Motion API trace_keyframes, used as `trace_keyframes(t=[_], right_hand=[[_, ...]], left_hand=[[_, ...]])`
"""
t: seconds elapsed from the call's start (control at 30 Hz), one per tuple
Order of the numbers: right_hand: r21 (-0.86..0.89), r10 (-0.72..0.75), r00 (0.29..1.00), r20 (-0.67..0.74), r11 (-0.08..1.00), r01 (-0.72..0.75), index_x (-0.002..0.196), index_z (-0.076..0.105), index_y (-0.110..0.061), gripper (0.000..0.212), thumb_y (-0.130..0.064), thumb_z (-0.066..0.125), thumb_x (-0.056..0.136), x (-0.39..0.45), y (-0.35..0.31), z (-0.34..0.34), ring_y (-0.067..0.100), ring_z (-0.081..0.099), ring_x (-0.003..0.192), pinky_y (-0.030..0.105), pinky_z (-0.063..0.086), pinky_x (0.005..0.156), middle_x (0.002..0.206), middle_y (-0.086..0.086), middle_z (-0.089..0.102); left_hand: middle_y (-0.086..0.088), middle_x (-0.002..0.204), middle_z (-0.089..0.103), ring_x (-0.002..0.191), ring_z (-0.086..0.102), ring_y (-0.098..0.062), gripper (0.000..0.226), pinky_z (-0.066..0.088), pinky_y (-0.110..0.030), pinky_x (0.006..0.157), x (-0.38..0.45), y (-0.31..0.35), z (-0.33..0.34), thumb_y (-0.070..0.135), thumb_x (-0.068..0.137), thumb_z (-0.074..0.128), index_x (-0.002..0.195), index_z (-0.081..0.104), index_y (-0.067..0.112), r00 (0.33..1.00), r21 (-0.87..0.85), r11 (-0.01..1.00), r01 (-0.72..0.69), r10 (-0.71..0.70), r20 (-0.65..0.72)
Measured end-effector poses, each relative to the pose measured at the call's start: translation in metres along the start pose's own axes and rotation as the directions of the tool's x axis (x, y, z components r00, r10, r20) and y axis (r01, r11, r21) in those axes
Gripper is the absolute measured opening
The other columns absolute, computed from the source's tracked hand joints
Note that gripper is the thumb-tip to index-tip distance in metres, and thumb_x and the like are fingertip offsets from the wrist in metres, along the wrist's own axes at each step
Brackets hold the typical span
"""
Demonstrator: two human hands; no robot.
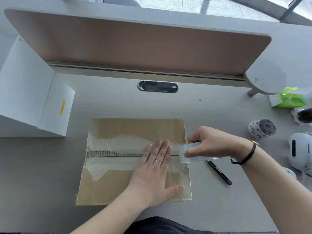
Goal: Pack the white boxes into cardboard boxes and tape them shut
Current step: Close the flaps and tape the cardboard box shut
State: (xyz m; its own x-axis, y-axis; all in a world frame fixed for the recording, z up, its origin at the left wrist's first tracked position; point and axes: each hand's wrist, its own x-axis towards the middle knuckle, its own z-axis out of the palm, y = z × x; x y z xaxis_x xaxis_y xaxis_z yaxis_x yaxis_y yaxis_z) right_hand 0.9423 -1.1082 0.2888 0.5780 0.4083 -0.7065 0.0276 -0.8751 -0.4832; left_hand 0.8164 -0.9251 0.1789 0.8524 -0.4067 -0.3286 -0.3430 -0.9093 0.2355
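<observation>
A closed cardboard box lies on the desk in front of me, its top flaps meeting along a torn middle seam. My left hand presses flat on the right part of the seam, fingers straight. My right hand grips a roll of clear tape at the box's right edge, with the tape running onto the seam under my left fingers. A white box stands at the left of the desk.
A black pen-shaped tool lies right of the cardboard box. Farther right sit an empty tape core, a white device, a green packet and a wrapped dark item. A desk divider rises behind.
</observation>
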Motion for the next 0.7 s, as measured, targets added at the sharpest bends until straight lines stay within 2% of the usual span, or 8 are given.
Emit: trace_keyframes(t=[0.03,0.1,0.3,0.43,0.53,0.6,0.63,0.7], right_hand=[[0.0,0.0,1.0,-0.002,1.0,0.0,0.061,0.03,-0.016,0.049,-0.031,0.073,0.08,0.001,0.001,0.0,0.016,0.023,0.056,0.032,0.019,0.055,0.062,-0.001,0.023],[-0.003,0.01,1.0,-0.001,1.0,-0.01,0.06,0.035,-0.017,0.045,-0.031,0.073,0.08,0.002,0.002,0.001,0.015,0.027,0.054,0.031,0.022,0.055,0.06,-0.002,0.028],[0.007,0.006,1.0,0.008,1.0,-0.006,0.06,0.042,-0.017,0.04,-0.031,0.073,0.081,0.0,0.004,0.002,0.014,0.031,0.054,0.029,0.025,0.053,0.06,-0.002,0.033],[0.024,0.001,1.0,0.006,1.0,-0.001,0.06,0.041,-0.016,0.042,-0.032,0.074,0.08,-0.001,0.006,0.0,0.016,0.03,0.056,0.031,0.024,0.055,0.06,-0.001,0.032],[0.051,-0.009,1.0,0.002,0.999,0.009,0.061,0.038,-0.015,0.045,-0.032,0.075,0.08,-0.003,0.01,-0.001,0.017,0.027,0.058,0.031,0.02,0.055,0.063,0.0,0.028],[0.073,-0.018,1.0,0.003,0.997,0.018,0.061,0.035,-0.013,0.048,-0.031,0.075,0.081,-0.004,0.014,-0.001,0.017,0.026,0.059,0.03,0.019,0.053,0.063,0.0,0.026],[0.08,-0.025,1.0,0.004,0.996,0.024,0.061,0.034,-0.012,0.049,-0.031,0.075,0.081,-0.005,0.016,-0.001,0.017,0.026,0.058,0.03,0.019,0.052,0.062,0.0,0.026],[0.088,-0.035,0.999,0.006,0.996,0.034,0.062,0.034,-0.009,0.05,-0.03,0.075,0.082,-0.005,0.019,-0.001,0.017,0.027,0.058,0.03,0.02,0.052,0.062,0.001,0.028]], left_hand=[[-0.008,0.162,-0.033,0.148,-0.036,-0.022,0.111,-0.016,-0.05,0.122,0.003,0.005,-0.001,0.088,0.086,0.012,0.155,-0.019,0.008,1.0,-0.006,1.0,-0.013,0.013,0.008],[-0.006,0.155,-0.045,0.14,-0.047,-0.021,0.109,-0.022,-0.05,0.119,0.007,0.015,-0.006,0.088,0.086,0.01,0.149,-0.032,0.01,0.999,-0.004,1.0,-0.029,0.029,0.045],[-0.004,0.154,-0.047,0.138,-0.05,-0.019,0.106,-0.024,-0.048,0.119,0.01,0.021,-0.006,0.087,0.087,0.008,0.151,-0.031,0.011,0.996,0.011,1.0,-0.028,0.027,0.086],[0.001,0.161,-0.035,0.144,-0.042,-0.013,0.101,-0.021,-0.043,0.12,0.009,0.015,-0.005,0.084,0.09,0.012,0.156,-0.022,0.015,1.0,-0.087,0.996,-0.025,0.026,0.013],[-0.005,0.169,-0.002,0.155,-0.012,-0.016,0.101,-0.003,-0.043,0.122,0.005,0.011,0.003,0.083,0.092,0.019,0.161,0.007,0.01,0.999,-0.106,0.994,0.032,-0.035,-0.026],[-0.008,0.169,0.009,0.156,0.003,-0.018,0.1,0.007,-0.044,0.12,-0.002,0.005,0.002,0.083,0.093,0.023,0.16,0.017,0.008,0.994,-0.129,0.986,0.102,-0.104,-0.009],[-0.008,0.17,0.003,0.156,0.0,-0.017,0.101,0.005,-0.044,0.121,-0.006,-0.001,0.0,0.083,0.093,0.022,0.161,0.012,0.009,0.99,-0.122,0.983,0.14,-0.141,-0.002],[-0.003,0.164,-0.03,0.151,-0.028,-0.012,0.102,-0.011,-0.04,0.121,-0.018,-0.019,-0.003,0.085,0.091,0.01,0.157,-0.019,0.013,0.98,-0.079,0.979,0.189,-0.193,-0.048]])
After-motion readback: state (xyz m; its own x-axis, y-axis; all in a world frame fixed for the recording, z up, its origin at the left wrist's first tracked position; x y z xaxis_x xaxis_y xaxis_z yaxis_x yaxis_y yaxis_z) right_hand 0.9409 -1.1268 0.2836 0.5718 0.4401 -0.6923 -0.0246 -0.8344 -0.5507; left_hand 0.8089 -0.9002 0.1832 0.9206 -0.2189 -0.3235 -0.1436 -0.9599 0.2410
